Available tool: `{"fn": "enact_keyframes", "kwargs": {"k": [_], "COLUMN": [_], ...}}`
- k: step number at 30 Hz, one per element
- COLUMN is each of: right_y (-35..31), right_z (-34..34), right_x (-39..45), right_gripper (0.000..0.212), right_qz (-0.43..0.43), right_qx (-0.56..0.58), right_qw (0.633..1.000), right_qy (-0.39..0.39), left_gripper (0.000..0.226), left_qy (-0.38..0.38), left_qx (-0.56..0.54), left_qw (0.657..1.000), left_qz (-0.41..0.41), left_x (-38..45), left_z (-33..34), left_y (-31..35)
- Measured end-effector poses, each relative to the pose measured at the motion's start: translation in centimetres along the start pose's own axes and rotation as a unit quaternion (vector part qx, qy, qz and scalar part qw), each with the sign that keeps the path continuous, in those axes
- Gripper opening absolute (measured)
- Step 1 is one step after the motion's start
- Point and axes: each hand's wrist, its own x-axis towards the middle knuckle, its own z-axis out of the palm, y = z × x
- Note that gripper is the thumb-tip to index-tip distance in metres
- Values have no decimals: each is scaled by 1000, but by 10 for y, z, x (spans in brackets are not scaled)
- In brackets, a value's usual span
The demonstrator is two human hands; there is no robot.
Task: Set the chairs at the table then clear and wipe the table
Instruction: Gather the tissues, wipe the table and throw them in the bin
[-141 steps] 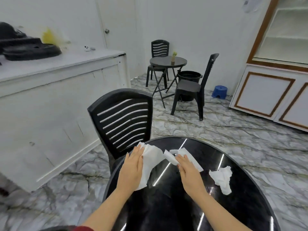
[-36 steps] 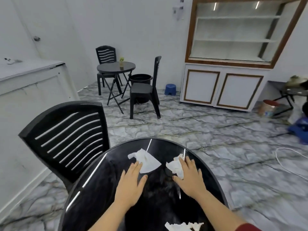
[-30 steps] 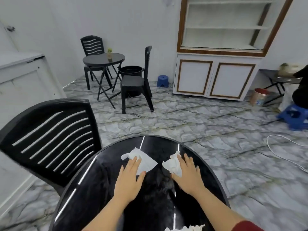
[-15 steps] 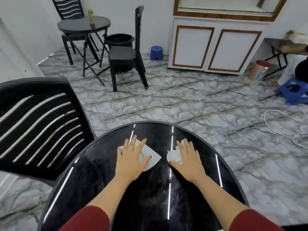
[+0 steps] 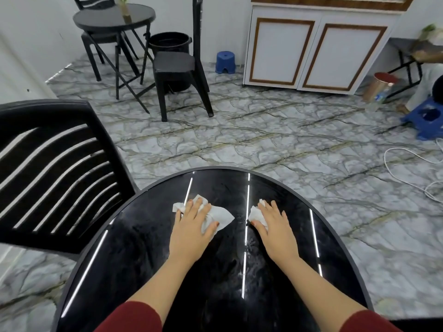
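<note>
A round glossy black table (image 5: 143,248) fills the lower half of the view. My left hand (image 5: 191,228) lies flat with spread fingers, pressing a white tissue (image 5: 221,216) onto the tabletop. My right hand (image 5: 275,227) presses a smaller crumpled white tissue (image 5: 255,215) flat on the table beside it. A black slatted plastic chair (image 5: 52,168) stands against the table's left edge, its back toward me.
Far across the marble floor stand a second round black table (image 5: 115,16), a black chair (image 5: 179,65), a black bucket (image 5: 167,41) and a blue stool (image 5: 225,62). A white cabinet (image 5: 311,49) is at back right; a white cable (image 5: 412,173) lies on the floor right.
The view has tilted further down and both hands have slid slightly with their tissues on the tabletop. The third crumpled tissue near the table's front edge is out of view now.
</note>
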Motion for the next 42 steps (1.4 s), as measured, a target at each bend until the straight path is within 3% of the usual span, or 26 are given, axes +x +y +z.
{"fn": "enact_keyframes", "kwargs": {"k": [5, 17, 22, 29, 35, 42], "right_y": [-24, -125, -201, -303, -335, -310], "right_z": [-8, -2, 28, 84, 143, 218], "right_x": [-5, -20, -64, -174, -273, -391], "right_gripper": [44, 46, 47, 47, 46, 45], "right_qz": [-5, -156, -254, -384, -420, -375], "right_qx": [114, 117, 142, 153, 107, 76], "right_qw": [993, 978, 947, 881, 848, 836], "right_qy": [-2, -70, -139, -231, -306, -394], "left_gripper": [40, 41, 40, 41, 40, 41], "left_qy": [-7, 154, 235, 309, 331, 289], "left_qx": [-80, -102, -64, -39, -53, -95], "left_qw": [996, 979, 957, 900, 853, 831], "left_qz": [-45, -89, -160, -306, -399, -465], "left_x": [-5, -82, -173, -341, -484, -611], "left_z": [-16, -115, -168, -205, -194, -129], "left_y": [3, -1, -33, -84, -111, -135]}}
